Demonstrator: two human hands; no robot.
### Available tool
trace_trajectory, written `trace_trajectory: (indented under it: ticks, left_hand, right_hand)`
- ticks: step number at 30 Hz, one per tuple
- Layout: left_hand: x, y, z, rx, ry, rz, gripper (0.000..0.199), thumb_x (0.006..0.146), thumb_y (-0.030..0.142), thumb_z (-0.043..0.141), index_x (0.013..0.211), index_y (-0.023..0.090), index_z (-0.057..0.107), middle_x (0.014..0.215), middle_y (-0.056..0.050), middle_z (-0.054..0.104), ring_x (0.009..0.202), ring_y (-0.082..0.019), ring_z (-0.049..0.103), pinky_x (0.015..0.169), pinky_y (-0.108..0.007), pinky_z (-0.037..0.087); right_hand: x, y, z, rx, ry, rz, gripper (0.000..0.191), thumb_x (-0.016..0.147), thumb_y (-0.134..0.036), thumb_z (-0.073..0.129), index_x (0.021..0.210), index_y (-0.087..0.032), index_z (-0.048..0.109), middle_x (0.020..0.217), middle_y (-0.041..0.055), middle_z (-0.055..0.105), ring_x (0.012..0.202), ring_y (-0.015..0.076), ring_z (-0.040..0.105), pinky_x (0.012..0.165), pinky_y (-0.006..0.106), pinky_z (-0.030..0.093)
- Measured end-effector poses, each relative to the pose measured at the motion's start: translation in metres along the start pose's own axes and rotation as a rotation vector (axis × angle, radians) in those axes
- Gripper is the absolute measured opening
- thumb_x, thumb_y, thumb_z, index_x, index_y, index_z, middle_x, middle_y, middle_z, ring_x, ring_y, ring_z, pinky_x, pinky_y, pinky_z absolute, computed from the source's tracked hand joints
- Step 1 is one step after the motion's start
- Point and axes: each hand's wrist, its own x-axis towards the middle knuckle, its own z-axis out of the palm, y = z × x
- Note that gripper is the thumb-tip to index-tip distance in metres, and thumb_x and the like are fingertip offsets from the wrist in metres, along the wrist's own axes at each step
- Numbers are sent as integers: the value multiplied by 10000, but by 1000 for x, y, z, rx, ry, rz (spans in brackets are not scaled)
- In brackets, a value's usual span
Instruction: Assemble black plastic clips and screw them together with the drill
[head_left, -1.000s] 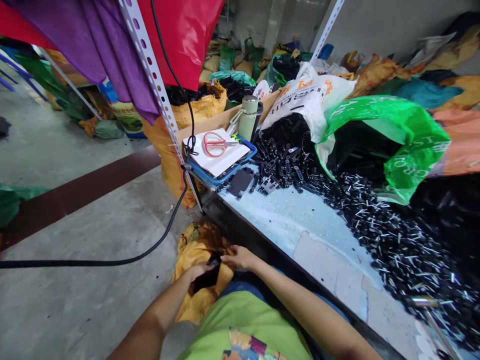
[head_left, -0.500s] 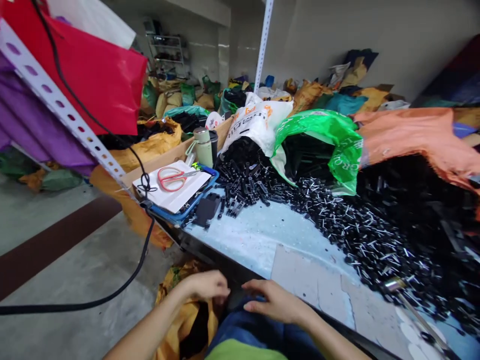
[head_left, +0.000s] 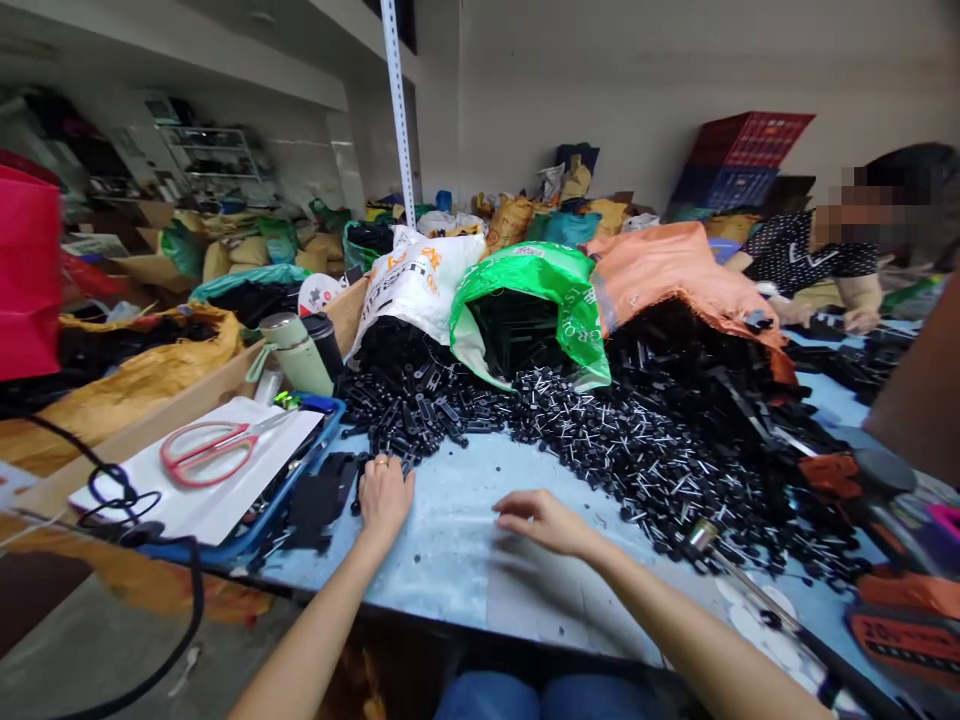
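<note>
My left hand point(head_left: 385, 496), with a ring on one finger, reaches to the near edge of a pile of flat black plastic parts point(head_left: 431, 405). Its fingers point away and bend down over the parts, the tips partly hidden. A flat black piece point(head_left: 319, 500) lies just left of it. My right hand point(head_left: 544, 520) hovers over the light blue tabletop point(head_left: 465, 490), thumb and fingers apart, nothing in them. Beyond it spreads a heap of black-headed pieces with silvery pins point(head_left: 637, 470).
White point(head_left: 420, 280), green point(head_left: 525, 270) and orange sacks point(head_left: 660, 265) spill parts onto the table. Scissors point(head_left: 206, 455) lie on paper over a blue tray point(head_left: 255, 535), near a green flask point(head_left: 296, 355). A power tool point(head_left: 907, 610) is at right; a person point(head_left: 817, 270) works beyond.
Both hands have risen from above my lap to over the table, the left onto the edge of the black parts. My view has turned right, bringing the other person and the power tool into sight.
</note>
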Motion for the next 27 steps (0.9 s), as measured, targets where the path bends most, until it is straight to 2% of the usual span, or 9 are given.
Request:
trace_trajectory:
  ticks: [4, 8, 11, 14, 18, 20, 22, 24, 27]
  left_hand:
    - [-11, 8, -6, -333, 32, 63, 278, 826, 355, 449, 978, 152, 563, 947, -115, 596, 930, -261, 557, 825, -375, 434]
    - [-31, 30, -33, -606, -134, 63, 311, 815, 408, 460, 1006, 195, 582, 983, -90, 626, 917, -255, 589, 804, -369, 456]
    - [-45, 51, -52, -722, -240, 25, 261, 724, 410, 587, 904, 225, 629, 901, -81, 651, 864, -264, 599, 777, -356, 463]
    - [-54, 67, -60, -786, -284, 43, 186, 672, 368, 647, 809, 242, 653, 836, -84, 645, 828, -266, 594, 754, -344, 465]
    - [-63, 72, -59, -781, -312, 73, 189, 685, 308, 631, 859, 237, 624, 804, -71, 622, 759, -241, 593, 698, -323, 470]
    - [-67, 70, -62, -748, -350, 83, 188, 694, 280, 612, 873, 230, 592, 786, -59, 614, 730, -226, 594, 664, -310, 474]
    - [-70, 70, -66, -694, -342, 121, 138, 716, 270, 589, 845, 221, 576, 776, -54, 605, 730, -221, 594, 656, -311, 477]
    - [-72, 73, -68, -641, -251, 195, 87, 742, 271, 566, 802, 208, 565, 794, -62, 593, 762, -227, 591, 675, -328, 478]
    - [-74, 82, -59, -652, -90, 311, 111, 783, 267, 537, 861, 188, 541, 884, -79, 593, 842, -225, 593, 721, -337, 483]
  right_hand:
    - [67, 30, -79, -587, 329, 36, 341, 914, -361, 392, 1132, -172, 574, 1107, 71, 619, 973, 182, 570, 834, 286, 442]
    - [140, 46, -152, -788, 455, 89, 319, 887, -213, 426, 1172, -118, 534, 1199, 152, 541, 1146, 256, 422, 936, 369, 331]
    - [180, 54, -177, -851, 434, 86, 241, 847, -128, 457, 1038, -119, 604, 1129, 168, 573, 1124, 267, 425, 941, 395, 294]
    - [199, 60, -184, -875, 424, 99, 190, 869, -160, 453, 938, -115, 624, 1037, 148, 607, 1077, 252, 466, 945, 430, 283]
    - [190, 68, -198, -852, 446, 127, 188, 871, -238, 488, 937, -111, 609, 985, 146, 614, 1058, 258, 481, 926, 443, 303]
    - [171, 68, -206, -815, 472, 136, 182, 854, -215, 498, 963, -104, 594, 985, 186, 606, 1035, 272, 487, 885, 416, 335]
    - [144, 65, -205, -776, 502, 151, 281, 845, -253, 509, 1095, -123, 524, 1002, 159, 594, 955, 238, 523, 820, 366, 386]
    - [110, 59, -187, -657, 521, 130, 484, 829, -325, 527, 1255, -159, 370, 1013, 97, 575, 817, 174, 554, 725, 306, 434]
    - [47, 56, -123, -117, 468, -10, 632, 773, -366, 579, 1305, -209, 275, 1033, 52, 538, 708, 128, 555, 608, 260, 461]
